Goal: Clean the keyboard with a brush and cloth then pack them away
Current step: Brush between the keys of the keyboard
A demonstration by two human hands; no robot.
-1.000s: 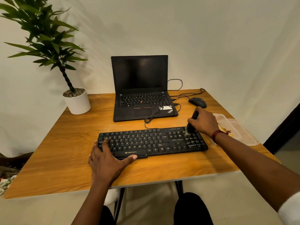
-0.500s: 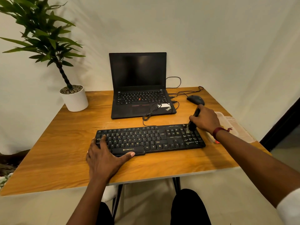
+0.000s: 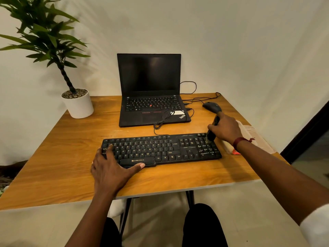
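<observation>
The right arm reaches in from the lower right. The right hand (image 3: 226, 130) curls around a black brush (image 3: 211, 133), which is tilted with its bristles down on the number pad of the black keyboard (image 3: 160, 148). The left hand (image 3: 110, 168) lies flat with straight fingers on the keyboard's left end, its thumb along the front edge. The keyboard sits on the wooden surface (image 3: 53, 157).

We log the keyboard (image 3: 160, 150) near the tabletop's (image 3: 62, 157) front, laptop (image 3: 151, 104) behind it, potted plant (image 3: 78, 104) at back left corner, mouse (image 3: 211, 106) right of the laptop. Left hand (image 3: 110, 168) rests on the keyboard's left end. Right hand (image 3: 226, 129) holds the brush (image 3: 211, 135) on its right end, container (image 3: 254, 138) just beyond.
</observation>
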